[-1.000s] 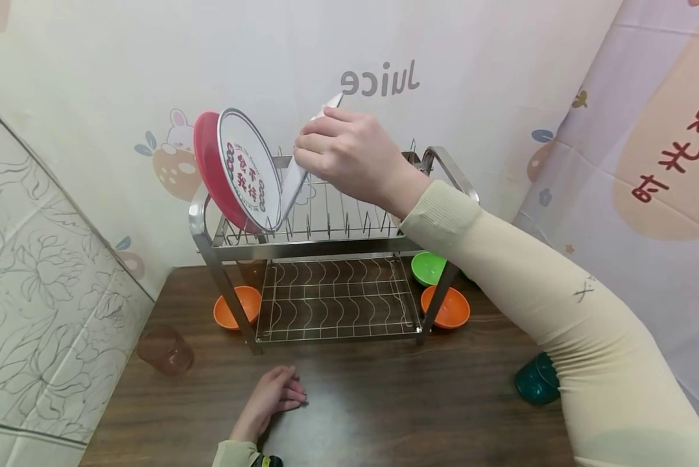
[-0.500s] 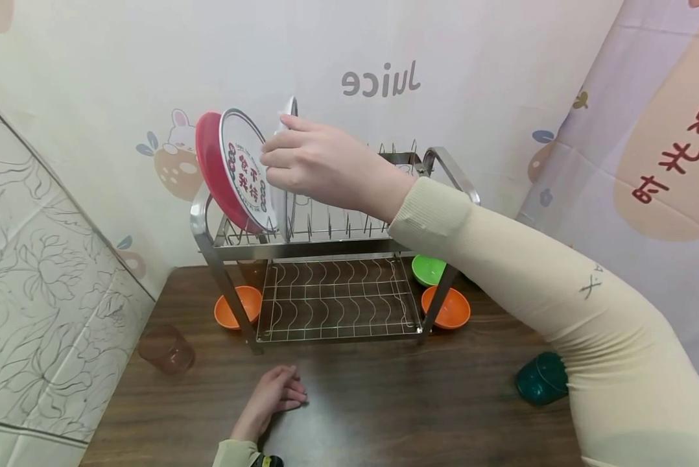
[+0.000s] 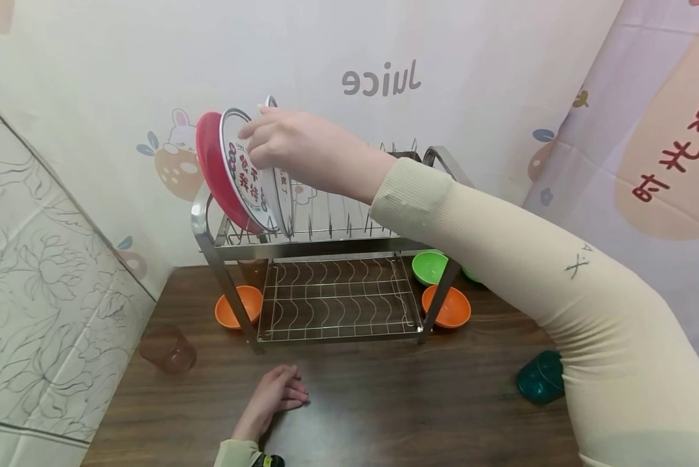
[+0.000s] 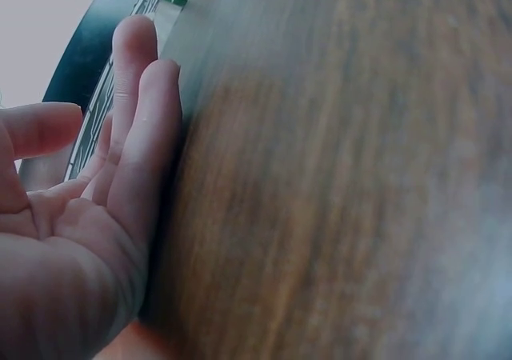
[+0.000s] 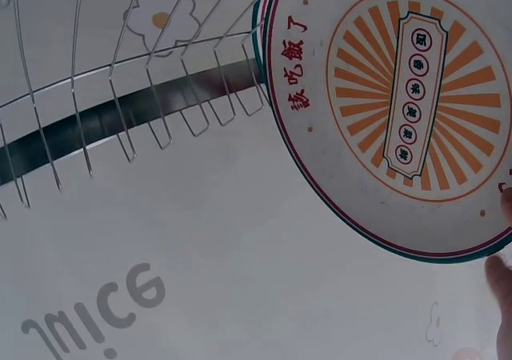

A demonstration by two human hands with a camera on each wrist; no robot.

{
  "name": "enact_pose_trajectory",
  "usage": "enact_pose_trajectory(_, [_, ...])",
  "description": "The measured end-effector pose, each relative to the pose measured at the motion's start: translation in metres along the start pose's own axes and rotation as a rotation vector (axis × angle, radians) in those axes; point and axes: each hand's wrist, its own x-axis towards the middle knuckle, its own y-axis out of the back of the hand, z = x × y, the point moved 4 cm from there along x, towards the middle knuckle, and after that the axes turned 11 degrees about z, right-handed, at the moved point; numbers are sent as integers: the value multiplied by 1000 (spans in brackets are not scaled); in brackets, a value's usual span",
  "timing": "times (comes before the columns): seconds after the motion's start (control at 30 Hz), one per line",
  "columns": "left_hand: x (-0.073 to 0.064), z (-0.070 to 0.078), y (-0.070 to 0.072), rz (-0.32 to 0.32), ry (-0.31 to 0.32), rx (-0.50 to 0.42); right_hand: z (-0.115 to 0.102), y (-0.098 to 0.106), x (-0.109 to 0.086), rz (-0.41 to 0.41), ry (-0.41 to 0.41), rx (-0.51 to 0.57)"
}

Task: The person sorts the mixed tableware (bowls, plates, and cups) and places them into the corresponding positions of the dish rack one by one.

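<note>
My right hand (image 3: 288, 143) is at the rack's upper left, with its fingers over the rim of a white plate (image 5: 376, 112) that has an orange sunburst and a dark rim. This plate stands nearly upright in the top tier of a metal dish rack (image 3: 338, 247), tilted left. Left of it lean a white plate with red lettering (image 3: 244, 170) and a red plate (image 3: 212, 162). In the right wrist view only fingertips (image 5: 499, 284) show at the plate's rim. My left hand (image 3: 272, 395) rests on the table, fingers loosely bent, holding nothing.
Orange bowls stand by the rack's left leg (image 3: 227, 311) and right leg (image 3: 457, 308). Green bowls (image 3: 428, 267) are behind the right leg. A pinkish glass (image 3: 168, 350) sits at left, a teal cup (image 3: 539, 377) at right beside my sleeve. A printed curtain hangs behind.
My right hand has moved left with the sunburst plate, which has swung from leaning right to leaning left toward the other plates. My left hand has stayed still.
</note>
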Motion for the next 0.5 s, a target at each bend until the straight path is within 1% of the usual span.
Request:
enact_pose_trajectory(0.1, [0,1,1,6,1,2,6,-4,1,3,-54,1])
enact_pose_trajectory(0.13, [0,1,1,6,1,4,9,-6,1,-11,-77,0])
enact_pose_trajectory(0.2, [1,0,1,6,1,9,13,-9,1,-47,-121,17])
enact_pose_trajectory(0.33, [2,0,1,2,5,8,20,-19,-2,-152,-184,43])
enact_pose_trajectory(0.43, [3,-1,1,3,10,6,22,-24,-5,-182,-190,55])
enact_pose_trajectory(0.5, [3,0,1,6,10,8,22,-26,-7,-174,-180,58])
